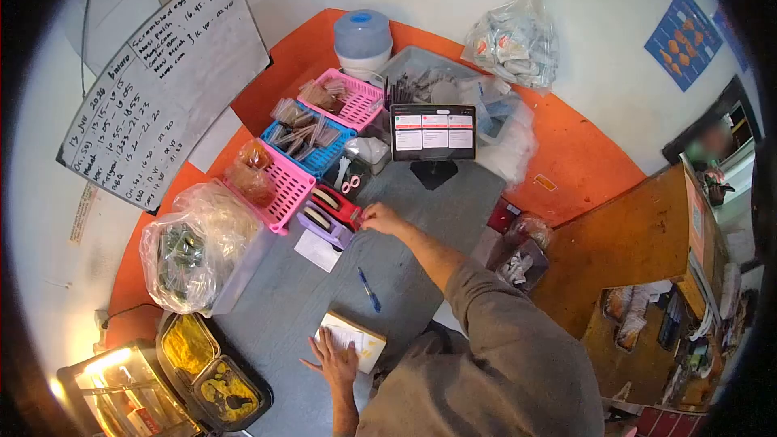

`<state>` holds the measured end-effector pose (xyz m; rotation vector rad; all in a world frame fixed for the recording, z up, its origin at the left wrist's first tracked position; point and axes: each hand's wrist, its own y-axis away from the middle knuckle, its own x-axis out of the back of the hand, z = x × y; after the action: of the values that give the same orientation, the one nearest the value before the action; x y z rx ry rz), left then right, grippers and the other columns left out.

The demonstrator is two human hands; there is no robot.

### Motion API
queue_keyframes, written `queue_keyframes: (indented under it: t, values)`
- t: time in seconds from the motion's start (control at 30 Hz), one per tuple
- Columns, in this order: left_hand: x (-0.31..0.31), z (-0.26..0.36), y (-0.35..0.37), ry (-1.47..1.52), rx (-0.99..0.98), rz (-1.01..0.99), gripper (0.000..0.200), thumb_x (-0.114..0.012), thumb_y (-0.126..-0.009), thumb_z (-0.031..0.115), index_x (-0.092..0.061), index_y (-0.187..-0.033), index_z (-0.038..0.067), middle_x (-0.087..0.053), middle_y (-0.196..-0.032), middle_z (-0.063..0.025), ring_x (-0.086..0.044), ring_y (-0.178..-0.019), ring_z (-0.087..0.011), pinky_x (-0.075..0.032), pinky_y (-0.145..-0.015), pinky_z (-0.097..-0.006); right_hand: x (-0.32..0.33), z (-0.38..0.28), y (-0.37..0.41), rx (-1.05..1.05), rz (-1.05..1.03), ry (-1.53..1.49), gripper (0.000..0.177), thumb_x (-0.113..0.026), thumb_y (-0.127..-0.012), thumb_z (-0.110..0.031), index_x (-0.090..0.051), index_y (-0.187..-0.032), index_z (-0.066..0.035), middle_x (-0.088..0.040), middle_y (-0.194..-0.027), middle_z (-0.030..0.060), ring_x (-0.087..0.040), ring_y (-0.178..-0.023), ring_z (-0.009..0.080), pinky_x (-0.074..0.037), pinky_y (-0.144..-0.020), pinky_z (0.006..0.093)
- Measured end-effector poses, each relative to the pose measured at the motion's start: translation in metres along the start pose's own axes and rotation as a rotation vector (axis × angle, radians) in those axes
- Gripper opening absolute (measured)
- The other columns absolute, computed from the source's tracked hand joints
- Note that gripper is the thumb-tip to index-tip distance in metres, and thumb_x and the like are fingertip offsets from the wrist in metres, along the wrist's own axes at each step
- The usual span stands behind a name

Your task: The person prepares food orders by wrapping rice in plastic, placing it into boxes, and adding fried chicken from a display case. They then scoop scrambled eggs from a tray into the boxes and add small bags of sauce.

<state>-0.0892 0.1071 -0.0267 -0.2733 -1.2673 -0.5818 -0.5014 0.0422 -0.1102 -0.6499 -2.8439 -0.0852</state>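
Found reaching over the grey tabletop (413, 218) with the right hand (384, 219), fingers drawn close together at the near end of the red tape dispenser (348, 211); cannot tell from this view whether pinching tape or only touching. Noted directly alongside, nearer the front, the purple tape dispenser (336, 235), with a sheet of white paper (315, 252) partly beneath. Recorded with fingers spread wide and laid flat, the left hand (336, 359), on the open page of the notepad (369, 348) close to the front edge; handwriting on the page too small to read. Logged between notepad and dispensers, a blue pen (369, 289), lying loose and touching neither. Sighted behind the red tape dispenser, pink-handled scissors (351, 185). Located along the left side, running toward the back: a clear bag with green contents (180, 257), a pink basket (292, 193), a blue basket (329, 153) and a second pink one, each basket holding small packets. Standing upright at the back, a lit tablet (433, 133) on a black stand. Seen at the front left corner, a black case (243, 392), open, yellow inside. Mounted on the wall at left, a whiteboard (166, 85) bearing handwritten times.
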Motion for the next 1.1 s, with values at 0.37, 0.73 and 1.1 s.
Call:
queue_keyframes:
  t: [0.37,0.73,1.1]
  values:
    - [0.002,-0.025,-0.003,0.101,-0.112,-0.045,0.112,-0.068,-0.063,0.069,-0.029,-0.146,0.005,-0.029,-0.152,-0.0059,-0.013,-0.143,-0.0339,0.005,-0.102,-0.0724,-0.024,-0.044,0.059,-0.577,0.149,-0.464,0.021,-0.066,-0.086,-0.034,-0.067,-0.091,-0.015,-0.061,-0.072,-0.0029,-0.062,-0.064,0.0103,-0.043,-0.050,0.0295]
    - [0.002,-0.032,-0.004,0.151,-0.104,-0.070,0.112,-0.075,-0.061,0.063,-0.028,-0.147,0.007,-0.029,-0.152,-0.0050,-0.012,-0.144,-0.0323,0.004,-0.101,-0.0739,-0.031,-0.032,0.033,-0.697,0.346,-0.699,0.020,-0.068,-0.084,-0.026,-0.058,-0.074,-0.012,-0.053,-0.063,-0.0027,-0.050,-0.053,0.0114,-0.038,-0.049,0.0312]
    - [0.002,-0.037,-0.007,0.147,-0.118,-0.095,0.116,-0.077,-0.058,0.062,-0.026,-0.147,0.007,-0.027,-0.153,-0.0045,-0.014,-0.143,-0.0329,0.004,-0.101,-0.0738,-0.050,-0.021,0.025,-0.816,0.096,-0.708,0.024,-0.064,-0.086,-0.021,-0.050,-0.068,-0.012,-0.044,-0.057,-0.0047,-0.034,-0.042,0.0058,-0.025,-0.039,0.0221]
